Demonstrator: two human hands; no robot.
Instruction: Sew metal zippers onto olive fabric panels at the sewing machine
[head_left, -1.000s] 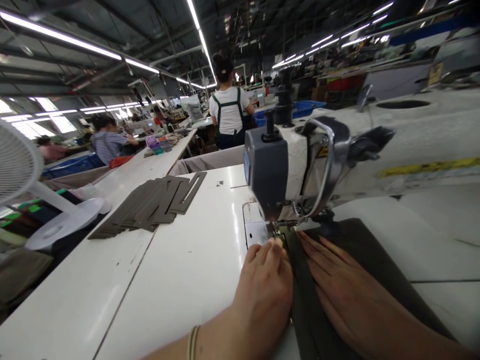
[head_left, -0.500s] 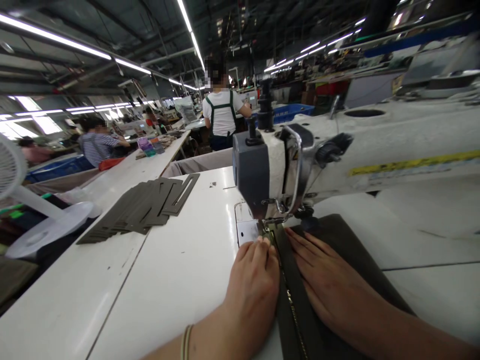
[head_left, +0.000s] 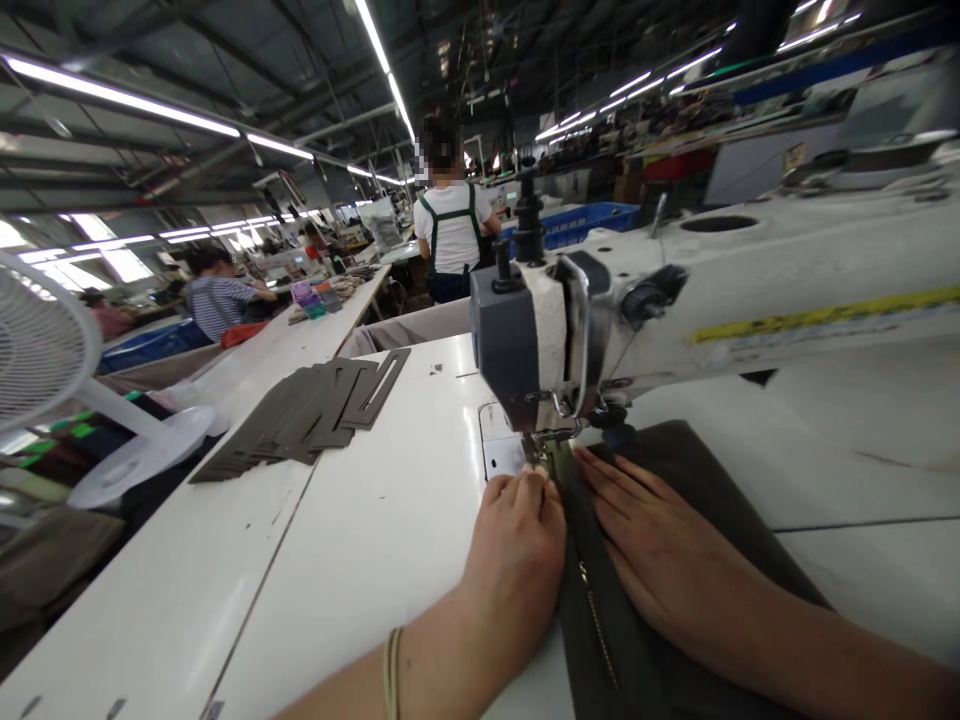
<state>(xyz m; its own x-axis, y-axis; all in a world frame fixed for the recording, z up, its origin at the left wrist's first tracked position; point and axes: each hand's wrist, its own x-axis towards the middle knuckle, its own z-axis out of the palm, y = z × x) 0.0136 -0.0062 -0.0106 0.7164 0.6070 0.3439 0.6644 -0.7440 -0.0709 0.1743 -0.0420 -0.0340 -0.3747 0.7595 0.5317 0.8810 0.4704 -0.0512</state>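
Dark olive fabric (head_left: 675, 470) lies under the head of a white and grey sewing machine (head_left: 506, 330). A zipper (head_left: 598, 625) with gold-coloured teeth runs lengthwise along it, toward the presser foot (head_left: 551, 440). My left hand (head_left: 517, 550) is closed at the left edge of the fabric, fingers curled just in front of the foot; its fingertips are partly hidden. My right hand (head_left: 645, 540) lies flat on the fabric to the right of the zipper, fingers stretched toward the machine.
Flat grey-olive pieces with slots (head_left: 307, 410) are fanned out on the white table (head_left: 375, 560) at left. A white fan (head_left: 45, 340) stands beyond the table's left edge. Two co-workers, one in a white shirt (head_left: 454, 230), one in stripes (head_left: 217, 300), are farther back. A blue crate (head_left: 577, 228) sits behind the machine.
The view has swung slightly left, so the fan and slotted pieces appear farther right. Less of the gold zipper teeth shows between my hands. Both hands stay on the fabric by the foot.
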